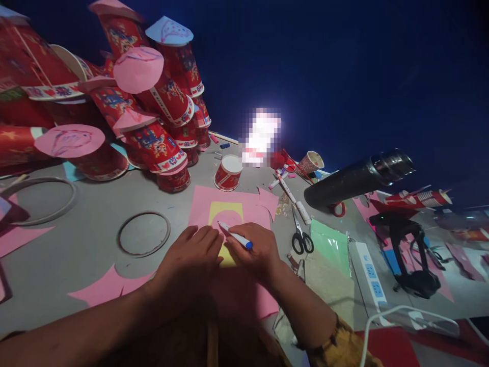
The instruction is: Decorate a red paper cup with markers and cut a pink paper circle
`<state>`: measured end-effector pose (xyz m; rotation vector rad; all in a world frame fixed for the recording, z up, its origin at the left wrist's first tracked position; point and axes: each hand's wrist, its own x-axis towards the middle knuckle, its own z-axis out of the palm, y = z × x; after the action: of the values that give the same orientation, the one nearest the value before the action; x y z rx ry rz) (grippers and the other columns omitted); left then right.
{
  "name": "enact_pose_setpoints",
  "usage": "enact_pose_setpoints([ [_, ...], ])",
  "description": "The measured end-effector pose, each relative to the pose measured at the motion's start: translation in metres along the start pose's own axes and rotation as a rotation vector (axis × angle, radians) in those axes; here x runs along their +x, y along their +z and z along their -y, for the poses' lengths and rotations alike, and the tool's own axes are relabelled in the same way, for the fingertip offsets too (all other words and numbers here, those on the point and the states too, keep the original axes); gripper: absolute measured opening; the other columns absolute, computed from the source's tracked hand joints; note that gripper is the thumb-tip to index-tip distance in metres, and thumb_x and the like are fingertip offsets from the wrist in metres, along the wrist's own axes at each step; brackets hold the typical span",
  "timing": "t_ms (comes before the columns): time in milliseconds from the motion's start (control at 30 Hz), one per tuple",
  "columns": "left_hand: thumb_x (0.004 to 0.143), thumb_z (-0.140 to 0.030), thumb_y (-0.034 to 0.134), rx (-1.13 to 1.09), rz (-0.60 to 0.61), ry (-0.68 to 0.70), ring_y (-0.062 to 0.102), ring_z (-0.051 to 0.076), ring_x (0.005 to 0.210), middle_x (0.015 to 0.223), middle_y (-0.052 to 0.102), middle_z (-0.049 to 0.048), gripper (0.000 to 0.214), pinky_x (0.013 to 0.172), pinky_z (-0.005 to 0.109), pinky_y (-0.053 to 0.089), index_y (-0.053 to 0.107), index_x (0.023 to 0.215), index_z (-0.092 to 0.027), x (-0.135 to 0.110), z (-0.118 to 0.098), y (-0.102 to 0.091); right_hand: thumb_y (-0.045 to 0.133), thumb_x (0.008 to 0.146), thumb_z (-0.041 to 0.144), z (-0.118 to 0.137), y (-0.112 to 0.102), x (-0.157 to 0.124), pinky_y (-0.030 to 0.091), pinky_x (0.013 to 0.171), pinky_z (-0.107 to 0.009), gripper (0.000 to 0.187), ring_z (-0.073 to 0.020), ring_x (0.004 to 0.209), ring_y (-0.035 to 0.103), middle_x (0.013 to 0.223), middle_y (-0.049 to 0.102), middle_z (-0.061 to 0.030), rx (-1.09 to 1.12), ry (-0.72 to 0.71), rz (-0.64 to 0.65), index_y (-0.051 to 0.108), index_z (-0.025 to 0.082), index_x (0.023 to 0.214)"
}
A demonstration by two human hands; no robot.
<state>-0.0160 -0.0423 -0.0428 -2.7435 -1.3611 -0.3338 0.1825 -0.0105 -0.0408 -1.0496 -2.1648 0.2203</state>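
Note:
My right hand (260, 251) grips a white marker (235, 236) with a blue end, its tip over a pink round shape (228, 216). That shape lies on a yellow piece of paper (215, 206), which rests on a larger pink sheet (198, 201). Flat on the papers, just left of the marker tip, my left hand (191, 257) presses down with its fingers stretched out; it holds nothing. Part of the yellow paper is hidden under both hands.
Stacked red paper cups (153, 142) with paper cone tops stand at left. A single cup (228, 174) sits ahead. A metal ring (121, 239) lies left; scissors (301, 240), a black flask (340, 186) and a power strip (369, 278) are at right.

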Motion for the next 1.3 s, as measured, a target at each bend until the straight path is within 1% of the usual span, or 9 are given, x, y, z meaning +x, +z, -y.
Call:
enact_pose_setpoints([
  [167, 0.093, -0.013, 0.067, -0.013, -0.010, -0.014, 0.068, 0.030, 0.097, 0.102, 0.075, 0.0106, 0.017, 0.090, 0.047, 0.050, 0.073, 0.109, -0.012, 0.000, 0.000, 0.002, 0.063, 0.106, 0.032, -0.002, -0.009, -0.004, 0.061, 0.074, -0.028, 0.021, -0.0192, 0.078, 0.080, 0.086, 0.085, -0.0063, 0.014, 0.054, -0.001, 0.080, 0.022, 0.099],
  [300, 0.094, -0.015, 0.068, -0.030, 0.029, -0.024, 0.068, 0.030, 0.097, 0.102, 0.074, 0.0102, 0.014, 0.091, 0.047, 0.049, 0.072, 0.107, -0.014, 0.001, 0.001, 0.001, 0.064, 0.103, 0.030, -0.005, -0.021, -0.004, 0.060, 0.070, -0.027, 0.019, -0.0185, 0.074, 0.080, 0.084, 0.084, -0.0059, 0.016, 0.131, 0.009, 0.079, 0.022, 0.096],
  [467, 0.096, -0.017, 0.069, -0.042, 0.100, -0.027, 0.067, 0.031, 0.101, 0.105, 0.074, 0.0111, 0.013, 0.091, 0.047, 0.048, 0.070, 0.108, -0.016, 0.002, 0.002, -0.002, 0.066, 0.100, 0.027, -0.004, -0.029, 0.001, 0.059, 0.066, -0.027, 0.017, -0.0181, 0.068, 0.078, 0.079, 0.082, -0.0056, 0.064, 0.184, -0.076, 0.078, 0.020, 0.091],
  [667, 0.096, -0.014, 0.067, -0.052, 0.116, -0.029, 0.066, 0.030, 0.102, 0.105, 0.073, 0.0102, 0.015, 0.092, 0.046, 0.046, 0.070, 0.110, -0.018, 0.002, 0.003, -0.003, 0.065, 0.097, 0.027, -0.002, -0.022, 0.001, 0.062, 0.069, -0.026, 0.017, -0.0181, 0.070, 0.078, 0.081, 0.083, -0.0053, 0.080, 0.212, -0.055, 0.080, 0.021, 0.091],
  [800, 0.094, -0.011, 0.067, -0.061, 0.087, -0.027, 0.067, 0.030, 0.102, 0.104, 0.073, 0.0108, 0.017, 0.092, 0.046, 0.046, 0.071, 0.110, -0.017, 0.002, 0.002, -0.003, 0.064, 0.098, 0.026, -0.001, -0.019, 0.001, 0.061, 0.070, -0.025, 0.018, -0.0182, 0.072, 0.079, 0.081, 0.083, -0.0059, 0.080, 0.178, -0.066, 0.080, 0.020, 0.091],
  [900, 0.094, -0.010, 0.066, -0.055, 0.069, -0.027, 0.066, 0.030, 0.100, 0.104, 0.073, 0.0108, 0.018, 0.091, 0.046, 0.046, 0.071, 0.110, -0.016, 0.001, 0.002, 0.000, 0.065, 0.098, 0.026, -0.001, -0.016, 0.000, 0.061, 0.070, -0.025, 0.018, -0.0185, 0.073, 0.080, 0.081, 0.084, -0.0059, 0.076, 0.184, -0.055, 0.081, 0.020, 0.092],
  [1100, 0.093, -0.011, 0.067, -0.046, 0.016, -0.035, 0.066, 0.030, 0.096, 0.099, 0.072, 0.0103, 0.012, 0.090, 0.046, 0.046, 0.071, 0.105, -0.015, -0.001, 0.000, 0.005, 0.065, 0.100, 0.031, -0.003, -0.010, -0.001, 0.064, 0.080, -0.028, 0.020, -0.0193, 0.082, 0.080, 0.090, 0.085, -0.0064, 0.114, 0.213, 0.014, 0.082, 0.022, 0.101],
  [1167, 0.094, -0.011, 0.068, -0.053, 0.022, -0.027, 0.066, 0.031, 0.097, 0.101, 0.072, 0.0110, 0.013, 0.089, 0.046, 0.047, 0.072, 0.106, -0.014, 0.000, 0.001, 0.003, 0.065, 0.101, 0.032, -0.003, -0.007, 0.000, 0.064, 0.082, -0.028, 0.020, -0.0194, 0.084, 0.080, 0.092, 0.085, -0.0066, 0.125, 0.210, 0.038, 0.083, 0.023, 0.104],
  [1300, 0.096, -0.012, 0.066, -0.041, 0.073, -0.011, 0.067, 0.032, 0.098, 0.103, 0.073, 0.0125, 0.018, 0.088, 0.047, 0.048, 0.072, 0.113, -0.012, 0.001, 0.001, -0.001, 0.065, 0.102, 0.033, -0.003, -0.003, 0.001, 0.064, 0.083, -0.029, 0.020, -0.0195, 0.087, 0.081, 0.095, 0.086, -0.0063, 0.148, 0.196, 0.054, 0.082, 0.023, 0.108],
])
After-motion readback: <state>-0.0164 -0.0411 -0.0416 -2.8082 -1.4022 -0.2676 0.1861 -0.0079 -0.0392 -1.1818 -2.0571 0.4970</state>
